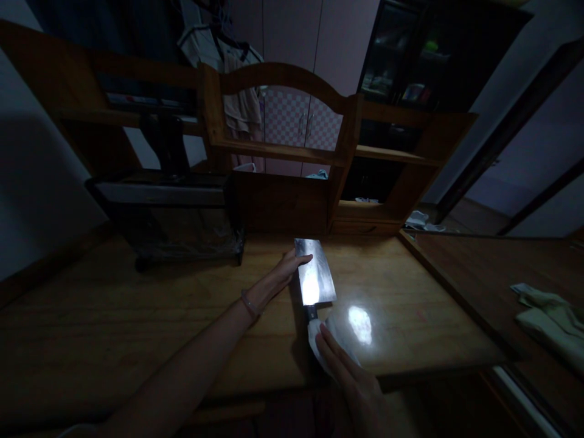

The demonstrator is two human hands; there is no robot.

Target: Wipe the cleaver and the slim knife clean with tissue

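A cleaver [319,274] with a broad shiny blade and a black handle is held over the front half of the wooden desk, blade pointing away from me. My left hand [288,267] grips the blade near its far left edge, thumb on the upper face and fingers hidden beneath. Around the black handle, my right hand [347,368] closes with a white cloth or tissue [317,340] between its fingers and the handle. Most of the handle is covered by that white material.
On the desk [378,274] at the back left stands a dark knife holder [159,194] with black handles sticking up. A wooden shelf unit [283,204] rises along the desk's rear edge. Pale green cloth [552,322] lies on a brown surface at right.
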